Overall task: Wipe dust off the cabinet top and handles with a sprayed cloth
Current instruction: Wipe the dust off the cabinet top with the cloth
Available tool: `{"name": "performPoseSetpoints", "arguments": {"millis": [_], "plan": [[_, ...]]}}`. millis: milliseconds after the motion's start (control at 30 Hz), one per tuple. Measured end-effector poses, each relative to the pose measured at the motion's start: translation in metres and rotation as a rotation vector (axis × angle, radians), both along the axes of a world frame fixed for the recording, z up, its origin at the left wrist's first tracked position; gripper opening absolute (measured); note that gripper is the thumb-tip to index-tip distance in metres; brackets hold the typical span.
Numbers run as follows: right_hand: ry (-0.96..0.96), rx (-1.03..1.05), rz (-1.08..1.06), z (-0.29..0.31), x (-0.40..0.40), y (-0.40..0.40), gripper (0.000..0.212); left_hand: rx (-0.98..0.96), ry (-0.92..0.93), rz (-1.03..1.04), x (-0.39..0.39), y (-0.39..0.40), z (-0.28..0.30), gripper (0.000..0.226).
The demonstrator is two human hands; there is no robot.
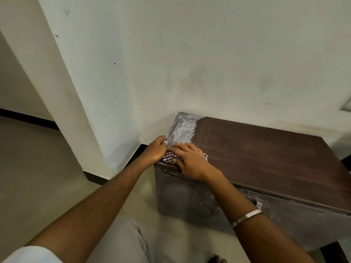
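A low dark-brown wooden cabinet [256, 154] stands against the wall. Most of its top is dark and clean, while the far left corner carries a grey dusty patch [181, 128]. A red-and-white checked cloth [169, 159] lies at the near left corner of the top. My right hand [190, 160] lies flat on the cloth with its fingers spread. My left hand [155, 150] is at the cabinet's left edge, fingers curled over the edge beside the cloth. A metal handle [258, 204] shows on the dusty cabinet front, partly behind my right forearm.
A pale wall runs behind the cabinet, and a wall column [85, 92] juts out to the left with a black skirting [112, 168] at the floor. Beige tiled floor [38, 168] lies left of the cabinet. My knee in grey trousers [121, 240] is below.
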State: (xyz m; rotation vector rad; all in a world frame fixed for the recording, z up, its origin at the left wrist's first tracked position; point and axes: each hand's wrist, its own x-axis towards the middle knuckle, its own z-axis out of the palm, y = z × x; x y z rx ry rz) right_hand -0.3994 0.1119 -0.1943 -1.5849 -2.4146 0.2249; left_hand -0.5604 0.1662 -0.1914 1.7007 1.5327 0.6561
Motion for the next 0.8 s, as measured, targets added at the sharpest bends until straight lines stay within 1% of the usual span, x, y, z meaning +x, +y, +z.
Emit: {"name": "performPoseSetpoints", "arguments": {"millis": [100, 233, 333, 500, 667, 800], "plan": [[0.010, -0.005, 0.034, 0.000, 0.014, 0.000, 0.044, -0.021, -0.013, -0.007, -0.001, 0.003, -0.003, 0.043], [0.001, -0.028, -0.048, 0.002, 0.019, 0.017, 0.043, -0.029, 0.000, -0.008, 0.000, 0.008, -0.006, 0.046], [-0.004, -0.033, -0.066, 0.004, 0.009, 0.024, 0.043, -0.023, 0.010, 0.001, 0.001, 0.012, -0.006, 0.045], [-0.014, -0.038, 0.043, 0.000, 0.026, 0.022, 0.045, -0.016, -0.004, 0.002, 0.003, 0.020, -0.011, 0.044], [-0.043, -0.058, -0.055, 0.006, 0.035, 0.044, 0.045, 0.005, -0.015, 0.005, 0.007, 0.026, -0.015, 0.043], [-0.023, -0.038, -0.049, 0.005, 0.022, 0.047, 0.045, 0.008, -0.023, 0.015, 0.009, 0.034, -0.018, 0.043]]}}
